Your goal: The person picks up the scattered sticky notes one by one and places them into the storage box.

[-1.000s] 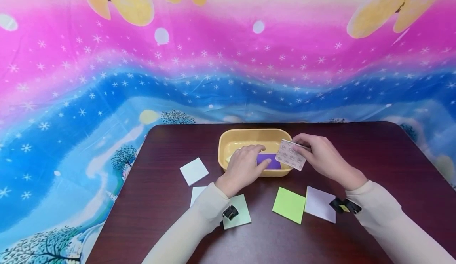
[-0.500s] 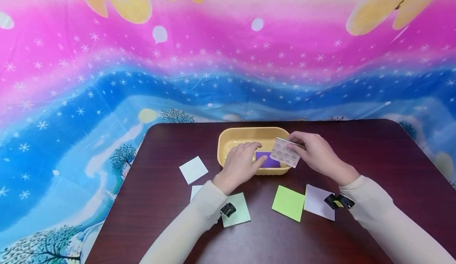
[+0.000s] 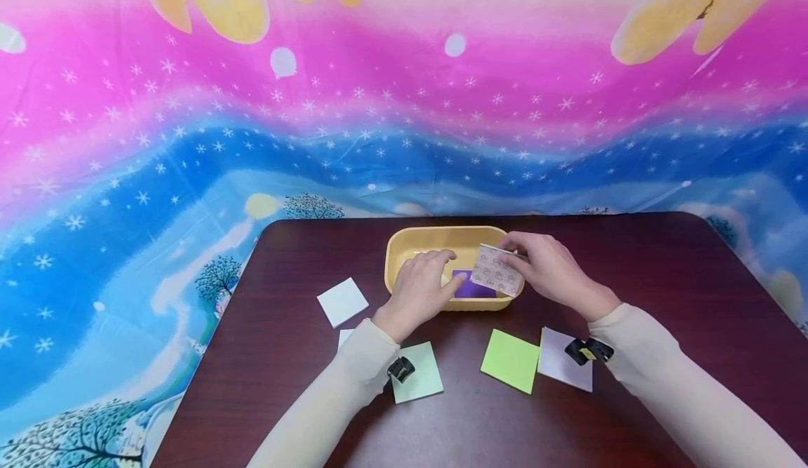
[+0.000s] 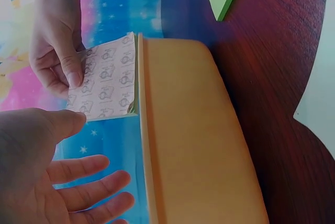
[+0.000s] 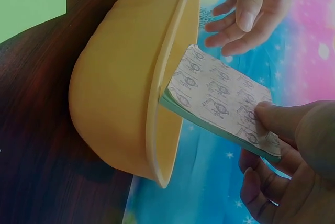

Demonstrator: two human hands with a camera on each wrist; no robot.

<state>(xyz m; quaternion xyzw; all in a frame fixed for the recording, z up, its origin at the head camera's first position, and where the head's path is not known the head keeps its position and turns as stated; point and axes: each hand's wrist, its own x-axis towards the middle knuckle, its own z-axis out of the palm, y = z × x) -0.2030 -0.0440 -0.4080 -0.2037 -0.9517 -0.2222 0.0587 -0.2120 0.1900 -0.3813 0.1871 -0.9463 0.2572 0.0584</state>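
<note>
My right hand (image 3: 552,266) pinches a sticky note pad (image 5: 220,98) by one edge, thumb on its printed backing and fingers behind. The pad's sheets show pale green along the side in the right wrist view. It is held tilted over the right end of a yellow plastic basin (image 3: 404,240). Inside the basin lies a purple pad (image 3: 470,285). My left hand (image 3: 416,289) hovers over the basin's left front rim with its fingers spread and relaxed, holding nothing. Part of the basin's inside is hidden behind this hand.
On the dark wooden table (image 3: 303,419) lie a white pad (image 3: 343,302), a pale green pad (image 3: 423,377), a lime green pad (image 3: 511,360) and a pale lilac pad (image 3: 558,366). Another white pad is mostly covered by the left sleeve. A patterned cloth (image 3: 379,117) hangs behind the table.
My right hand has carried the pad to the left, further over the basin. The left hand has shifted slightly left, fingers still loose. The pads on the table have stayed put.
</note>
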